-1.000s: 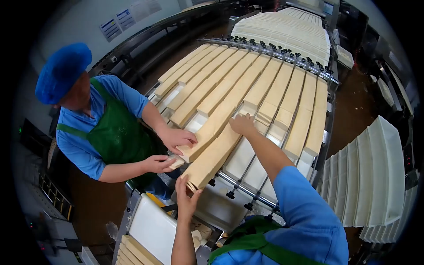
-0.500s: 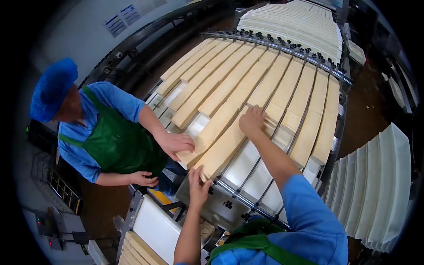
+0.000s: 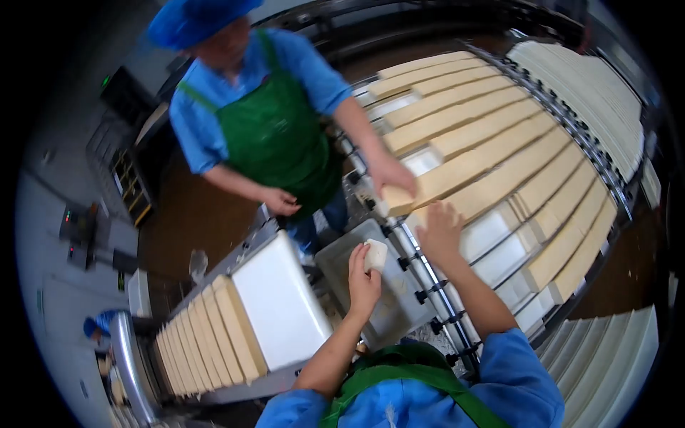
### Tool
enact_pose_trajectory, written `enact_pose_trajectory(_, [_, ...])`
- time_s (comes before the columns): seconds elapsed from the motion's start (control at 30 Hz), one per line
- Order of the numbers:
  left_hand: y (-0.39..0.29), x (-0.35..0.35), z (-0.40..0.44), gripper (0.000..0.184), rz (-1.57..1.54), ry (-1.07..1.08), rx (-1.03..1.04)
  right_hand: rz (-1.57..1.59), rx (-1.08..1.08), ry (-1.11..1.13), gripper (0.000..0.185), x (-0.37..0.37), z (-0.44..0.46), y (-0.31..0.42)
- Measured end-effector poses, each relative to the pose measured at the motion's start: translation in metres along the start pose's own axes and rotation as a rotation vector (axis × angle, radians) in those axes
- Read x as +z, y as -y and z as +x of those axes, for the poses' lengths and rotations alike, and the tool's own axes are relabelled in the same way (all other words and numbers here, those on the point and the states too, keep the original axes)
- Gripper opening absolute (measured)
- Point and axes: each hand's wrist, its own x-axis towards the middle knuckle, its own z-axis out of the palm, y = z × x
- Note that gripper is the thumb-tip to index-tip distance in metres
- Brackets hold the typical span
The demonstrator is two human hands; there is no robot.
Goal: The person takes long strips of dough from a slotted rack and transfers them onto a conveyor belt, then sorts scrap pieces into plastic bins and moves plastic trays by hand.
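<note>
My left hand (image 3: 364, 284) is closed on a small off-white slab (image 3: 376, 255), held over a grey bin (image 3: 389, 308). My right hand (image 3: 440, 237) lies with its fingers spread at the near end of a long pale-yellow bar (image 3: 499, 194). More bars lie side by side in lanes on the slotted table (image 3: 487, 234). Just beyond my right hand, a co-worker's hand (image 3: 391, 175) rests on the end of the neighbouring bar (image 3: 457, 178). What the bars are made of I cannot tell.
A co-worker in a green apron (image 3: 275, 125) stands across the table's corner. At lower left, a white conveyor (image 3: 278, 299) carries several bars (image 3: 214, 335). A metal rail with black knobs (image 3: 428, 274) edges the table. White ribbed sheets (image 3: 606, 364) stand at right.
My left hand has left the bar's end and now holds the off-white slab over the bin. My right hand has moved to the bar's near end. The view has swung left.
</note>
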Motion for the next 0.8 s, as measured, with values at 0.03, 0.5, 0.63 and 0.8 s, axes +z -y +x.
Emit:
enact_pose_trajectory(0.03, [0.006,-0.014,-0.01,0.054,0.008,-0.035,-0.025,-0.04,0.016,0.022,0.074,-0.003,-0.001,0.002])
enact_pose_trajectory(0.5, [0.103,-0.25,-0.218,0.061,0.737,-0.525,-0.59,-0.048,-0.032,-0.205,0.055,0.012,-0.027,0.105])
enact_pose_trajectory(0.63, [0.129,-0.28,-0.26,0.085,0.651,-0.544,-0.964,0.108,-0.447,-0.088,0.059,0.084,-0.057,0.207])
enact_pose_trajectory(0.8, [0.144,-0.292,-0.245,0.083,0.325,-0.586,-0.914,0.231,-0.572,0.307,0.067,0.132,-0.083,0.367])
